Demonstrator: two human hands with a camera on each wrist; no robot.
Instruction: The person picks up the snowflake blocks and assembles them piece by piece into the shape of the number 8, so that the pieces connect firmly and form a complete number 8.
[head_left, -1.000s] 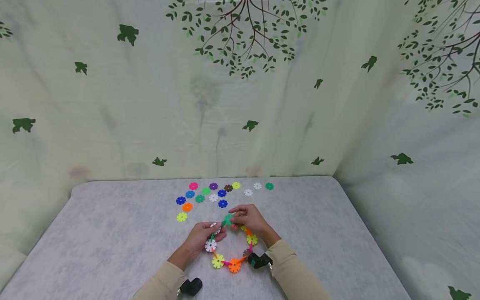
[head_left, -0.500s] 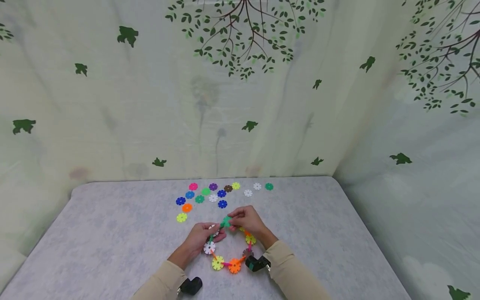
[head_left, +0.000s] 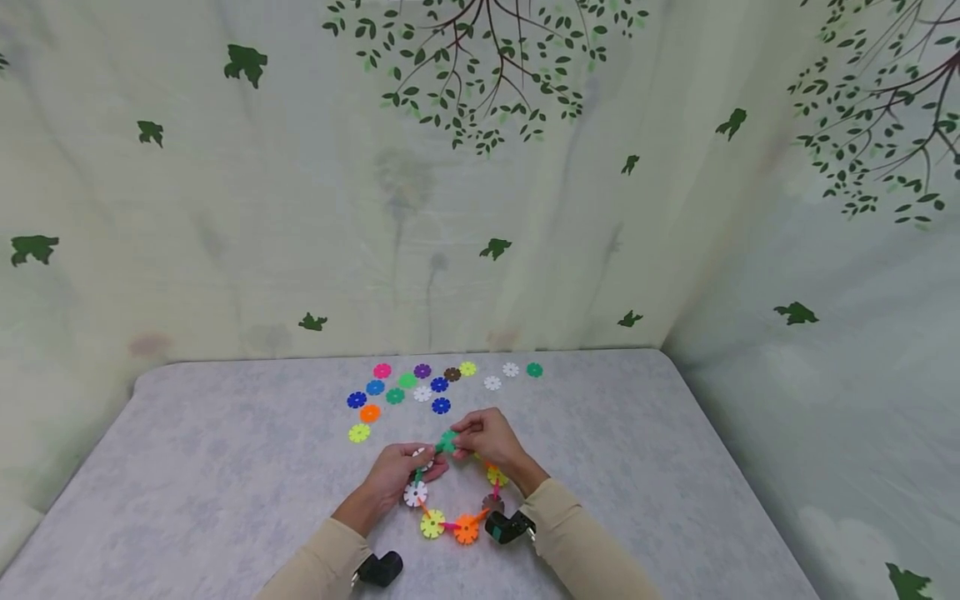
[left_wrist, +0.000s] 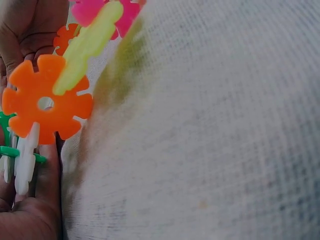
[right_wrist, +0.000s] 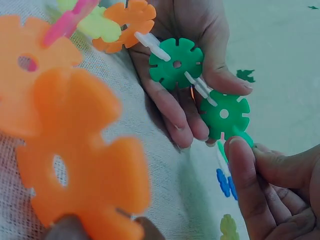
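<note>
A chain of notched plastic snowflake discs curves in a loop between my hands, with a yellow disc (head_left: pixel 432 523) and an orange disc (head_left: pixel 466 528) at its near side. My left hand (head_left: pixel 392 477) holds the loop's left part, thumb over a white disc (head_left: pixel 422 458). At the far side, my right hand (head_left: pixel 492 442) pinches a green disc (head_left: pixel 447 441) between thumb and fingertips. The right wrist view has another green disc (right_wrist: pixel 176 63) lying against the left fingers, linked to the pinched one by an edge-on white disc (right_wrist: pixel 201 89). Right fingers partly cover the pinched piece.
Loose discs lie scattered toward the table's far edge, among them a pink one (head_left: pixel 382 371), an orange one (head_left: pixel 370 413) and a green one (head_left: pixel 534 369). A grey cloth covers the table (head_left: pixel 225 467). Behind it hangs a printed curtain (head_left: pixel 337 208).
The head view has shifted slightly. The pinched green disc has moved a little left, toward my left hand. Both hands keep their holds, and the loose discs stay put.
</note>
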